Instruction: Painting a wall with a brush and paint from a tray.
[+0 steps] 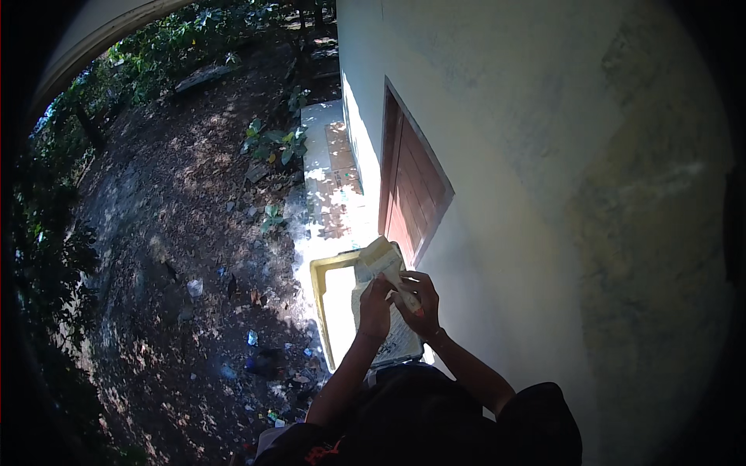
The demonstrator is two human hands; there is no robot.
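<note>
A wide flat paintbrush (382, 260) with paint-coated bristles and a red-tipped handle is held in front of me, bristles pointing away. My right hand (422, 306) grips its handle. The fingers of my left hand (375, 311) close on the brush from the left, near the base of the bristles; the exact contact is partly hidden. Under both hands is a paint tray (318, 291) with a yellowish rim. Its right part has a textured, paint-smeared surface, while the left part is glaring white, so I cannot tell how much paint lies there.
Close on the right rises a pale, patchily painted wall (513, 175) with a reddish-brown wooden shutter or door (411, 180). Flattened cardboard (338, 186) covers a sunlit ledge ahead. Leaf-strewn ground (175, 233) with litter and small plants (274, 140) lies lower left.
</note>
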